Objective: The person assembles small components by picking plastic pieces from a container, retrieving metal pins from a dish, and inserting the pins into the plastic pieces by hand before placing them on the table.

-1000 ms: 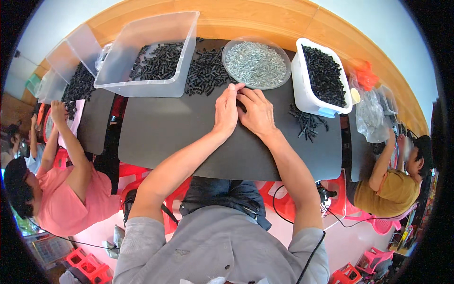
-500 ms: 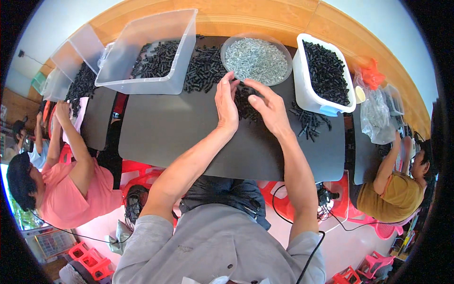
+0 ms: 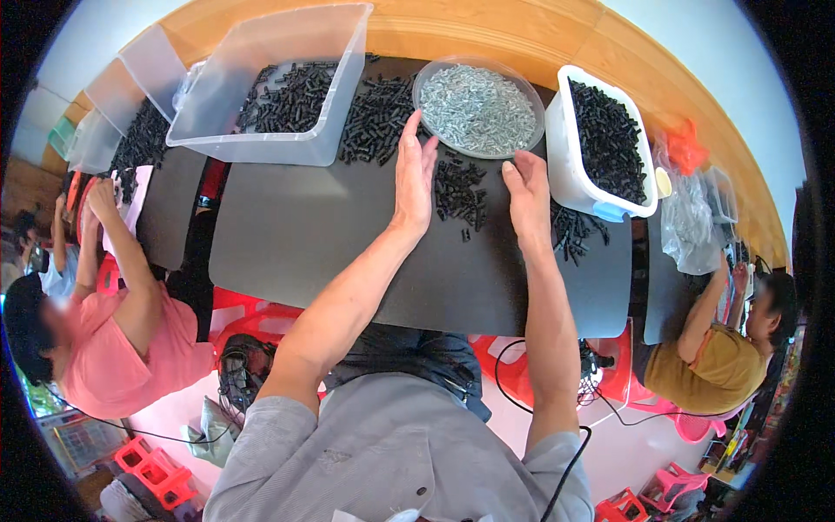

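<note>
My left hand (image 3: pixel 414 178) rests flat and upright on its edge on the black mat (image 3: pixel 339 252), fingers straight, just left of a small heap of black plastic pieces (image 3: pixel 459 193). My right hand (image 3: pixel 526 198) stands on the other side of that heap, fingers together, palm facing it. Both hands hold nothing. Just beyond them sits a round clear bowl of small silver screws (image 3: pixel 478 109).
A clear tub (image 3: pixel 261 87) lies over more black pieces at the back left. A white tub of black pieces (image 3: pixel 604 143) stands at the right. A person in pink (image 3: pixel 130 322) works at the left, another in mustard (image 3: pixel 704 365) at the right.
My hands were together at the mat's middle. They have reached farther forward and moved apart, and a heap of black pieces now lies between them.
</note>
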The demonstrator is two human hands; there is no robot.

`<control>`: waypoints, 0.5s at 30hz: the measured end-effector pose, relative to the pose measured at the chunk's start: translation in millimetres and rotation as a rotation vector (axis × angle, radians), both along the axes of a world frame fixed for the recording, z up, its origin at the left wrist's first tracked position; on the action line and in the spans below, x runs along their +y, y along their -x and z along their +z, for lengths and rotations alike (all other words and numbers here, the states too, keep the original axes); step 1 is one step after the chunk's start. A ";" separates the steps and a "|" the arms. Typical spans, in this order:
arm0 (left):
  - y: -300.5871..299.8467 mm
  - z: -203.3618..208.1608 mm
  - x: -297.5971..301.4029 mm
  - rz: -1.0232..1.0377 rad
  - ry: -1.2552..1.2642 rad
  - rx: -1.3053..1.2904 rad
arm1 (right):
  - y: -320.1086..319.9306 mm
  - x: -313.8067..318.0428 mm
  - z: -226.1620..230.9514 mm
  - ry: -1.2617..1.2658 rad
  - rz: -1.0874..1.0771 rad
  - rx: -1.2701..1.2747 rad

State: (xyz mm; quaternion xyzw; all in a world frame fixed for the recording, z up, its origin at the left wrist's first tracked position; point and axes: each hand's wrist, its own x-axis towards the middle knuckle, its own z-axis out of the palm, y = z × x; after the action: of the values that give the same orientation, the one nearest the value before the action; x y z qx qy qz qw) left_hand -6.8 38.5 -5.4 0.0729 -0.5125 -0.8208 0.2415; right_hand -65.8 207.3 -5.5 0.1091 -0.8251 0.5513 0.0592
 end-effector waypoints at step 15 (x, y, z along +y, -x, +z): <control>0.9 -2.1 -9.4 0.221 -0.031 0.016 | -20.4 32.7 57.9 -0.320 0.255 -0.120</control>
State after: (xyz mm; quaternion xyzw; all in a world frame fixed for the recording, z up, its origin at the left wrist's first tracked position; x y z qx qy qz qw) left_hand -7.7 29.1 -7.4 0.1263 -0.4867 -0.7975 0.3334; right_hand -45.5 239.9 52.4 0.1877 -0.8837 0.4216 -0.0786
